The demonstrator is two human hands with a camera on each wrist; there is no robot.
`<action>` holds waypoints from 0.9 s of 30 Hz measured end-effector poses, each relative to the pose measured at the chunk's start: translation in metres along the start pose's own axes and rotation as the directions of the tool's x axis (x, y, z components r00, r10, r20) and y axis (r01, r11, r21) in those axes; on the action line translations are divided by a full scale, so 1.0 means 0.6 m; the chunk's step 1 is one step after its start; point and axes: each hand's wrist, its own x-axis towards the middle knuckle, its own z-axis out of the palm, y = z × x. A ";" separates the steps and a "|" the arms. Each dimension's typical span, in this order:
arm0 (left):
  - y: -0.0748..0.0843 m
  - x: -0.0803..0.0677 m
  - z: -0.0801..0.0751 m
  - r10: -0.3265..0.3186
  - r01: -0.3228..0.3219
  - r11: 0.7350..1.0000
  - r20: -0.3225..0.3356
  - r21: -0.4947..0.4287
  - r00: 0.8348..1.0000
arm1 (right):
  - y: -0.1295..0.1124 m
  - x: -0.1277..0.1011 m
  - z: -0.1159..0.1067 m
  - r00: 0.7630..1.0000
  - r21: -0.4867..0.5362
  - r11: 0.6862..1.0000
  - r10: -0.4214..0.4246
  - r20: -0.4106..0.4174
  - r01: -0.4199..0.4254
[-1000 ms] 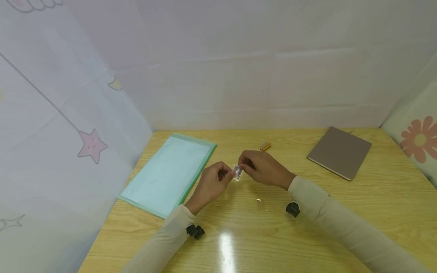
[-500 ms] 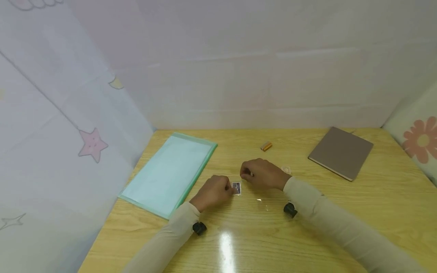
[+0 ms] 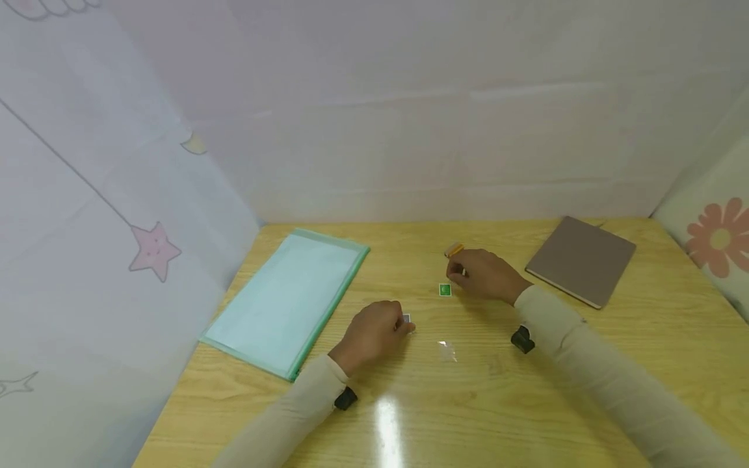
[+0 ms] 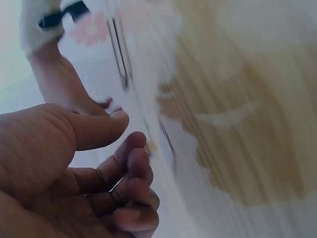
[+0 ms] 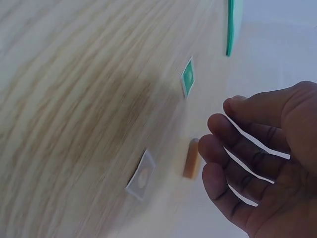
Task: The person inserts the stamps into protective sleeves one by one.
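Note:
My left hand is low over the table, its fingertips right by a small dark stamp that they partly cover in the head view. In the left wrist view, nothing shows between the left thumb and fingers. Farther back, my right hand hovers with loosely bent fingers, holding nothing. Just left of it lies a green stamp with a white border, flat on the wood. A pale square piece shows under the right hand in the right wrist view; the hand hides it from the head view.
A thin clear plastic piece lies in front of the hands. An orange-and-grey block sits behind the right hand. At left is a green-edged folder; at back right, a brown notebook. Fabric walls enclose the table.
The dark stamp, held between both hands at first, came down to the table. The right hand has moved right and back, and a green stamp now shows on the wood.

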 end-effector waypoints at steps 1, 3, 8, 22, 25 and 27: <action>0.009 -0.002 0.001 0.019 -0.019 1.000 -0.010 0.016 1.000 | 0.004 0.001 -0.001 1.000 -0.003 1.000 0.016 0.002 -0.016; 0.026 -0.006 0.007 0.061 -0.059 0.996 -0.018 0.059 0.998 | 0.010 0.002 -0.002 0.999 -0.001 0.999 0.044 0.016 -0.044; 0.059 -0.011 0.029 0.140 -0.139 0.981 0.006 0.137 0.990 | 0.025 0.004 0.014 0.995 0.042 0.995 0.087 0.046 -0.089; 0.074 -0.006 0.038 0.319 -0.320 0.931 0.036 0.176 0.947 | 0.015 0.004 0.042 1.000 0.019 0.999 0.026 0.009 -0.026; 0.075 -0.005 0.041 0.326 -0.328 0.929 0.039 0.174 0.945 | 0.013 0.003 0.043 1.000 0.031 0.999 0.028 0.007 -0.028; 0.076 -0.005 0.042 0.334 -0.335 0.927 0.037 0.171 0.942 | 0.012 0.003 0.045 0.999 0.040 0.999 0.035 0.007 -0.036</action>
